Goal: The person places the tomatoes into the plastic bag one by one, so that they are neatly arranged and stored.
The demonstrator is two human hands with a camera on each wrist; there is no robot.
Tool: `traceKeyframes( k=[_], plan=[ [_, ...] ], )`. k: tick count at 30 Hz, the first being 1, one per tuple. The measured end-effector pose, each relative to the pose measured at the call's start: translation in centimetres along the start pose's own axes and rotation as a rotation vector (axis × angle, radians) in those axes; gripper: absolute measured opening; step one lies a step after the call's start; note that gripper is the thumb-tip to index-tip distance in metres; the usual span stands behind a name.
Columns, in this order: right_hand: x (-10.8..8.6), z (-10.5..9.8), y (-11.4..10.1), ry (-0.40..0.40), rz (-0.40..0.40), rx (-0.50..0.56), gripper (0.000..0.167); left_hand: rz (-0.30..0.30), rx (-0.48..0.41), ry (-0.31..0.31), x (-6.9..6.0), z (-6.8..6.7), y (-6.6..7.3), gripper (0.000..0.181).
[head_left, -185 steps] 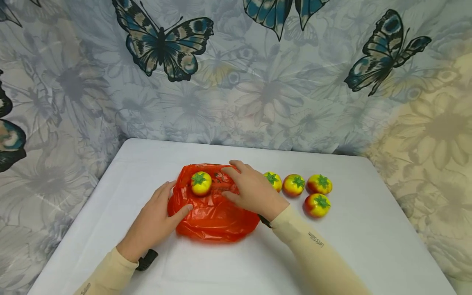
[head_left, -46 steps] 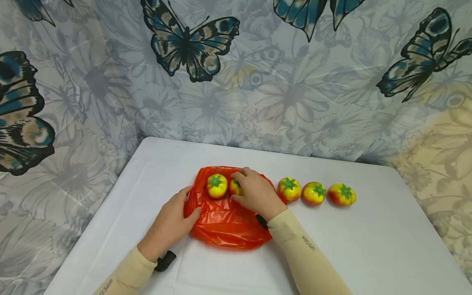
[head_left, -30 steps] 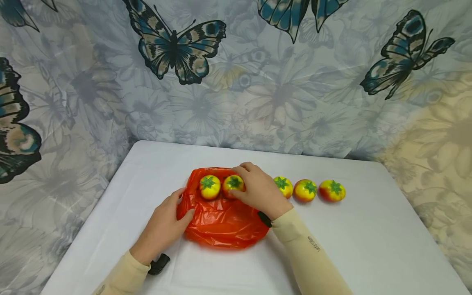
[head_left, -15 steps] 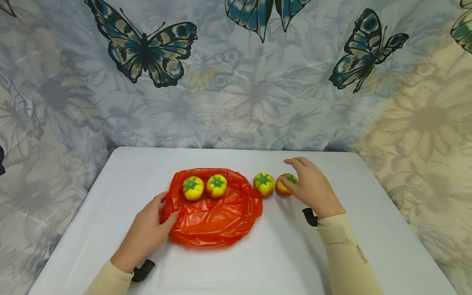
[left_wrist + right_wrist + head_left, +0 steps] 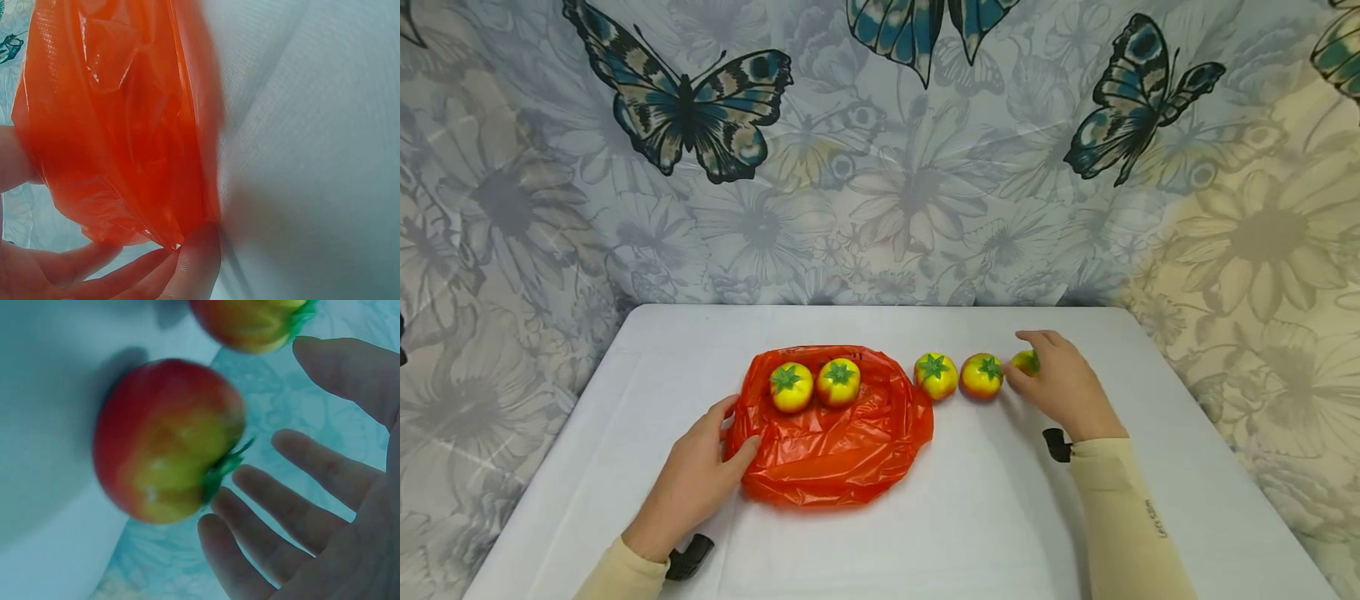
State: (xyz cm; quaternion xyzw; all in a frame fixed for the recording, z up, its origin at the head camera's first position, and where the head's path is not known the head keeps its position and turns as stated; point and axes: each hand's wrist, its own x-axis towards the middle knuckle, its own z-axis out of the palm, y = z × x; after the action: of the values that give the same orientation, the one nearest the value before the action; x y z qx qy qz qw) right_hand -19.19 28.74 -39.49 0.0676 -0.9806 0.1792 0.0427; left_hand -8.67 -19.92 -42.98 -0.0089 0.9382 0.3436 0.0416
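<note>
Nearest are two beige sleeves; the right sleeve (image 5: 1131,517) carries a short dark line of lettering along the forearm, too small to read with certainty, and the left sleeve (image 5: 628,571) is cut by the frame. Two black wrist devices are counted: the left device (image 5: 690,557) under the left wrist, the right device (image 5: 1057,445) beside the right. The left hand (image 5: 688,475) grips the left edge of one red plastic bag (image 5: 842,450), thumb apart on the near side, fingers at the edge. The bag lies on the white table (image 5: 985,517), left of centre, glossy and creased, its long axis running left to right, its open side up. Five yellow-and-red fruits are counted, squat, each with a green leafy top. Two, the left bag fruit (image 5: 791,387) and right bag fruit (image 5: 838,382), sit side by side within the bag's far left part, tops upward. Three stand in a row to its right: the first row fruit (image 5: 936,376), just beside the bag, the second row fruit (image 5: 981,376), and the third row fruit (image 5: 1024,362), partly hidden by the right hand (image 5: 1063,387). In the right wrist view that hand's fingers are spread, a fruit's leafy top pointing toward them. Beyond hangs a grey floral backdrop (image 5: 917,233) with two whole printed butterflies, others cut by the frame.
</note>
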Motion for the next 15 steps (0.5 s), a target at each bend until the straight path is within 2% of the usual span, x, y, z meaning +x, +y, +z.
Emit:
traceKeyframes(
  k=[9, 15],
  plan=[
    [0.0, 0.1, 1.2, -0.081, 0.063, -0.016, 0.072, -0.008, 0.002, 0.0, 0.0, 0.1, -0.1, 0.078],
    [0.2, 0.5, 1.6, -0.098, 0.079, -0.019, 0.072, -0.011, -0.001, -0.006, 0.1, 0.0, -0.1, 0.079]
  ],
)
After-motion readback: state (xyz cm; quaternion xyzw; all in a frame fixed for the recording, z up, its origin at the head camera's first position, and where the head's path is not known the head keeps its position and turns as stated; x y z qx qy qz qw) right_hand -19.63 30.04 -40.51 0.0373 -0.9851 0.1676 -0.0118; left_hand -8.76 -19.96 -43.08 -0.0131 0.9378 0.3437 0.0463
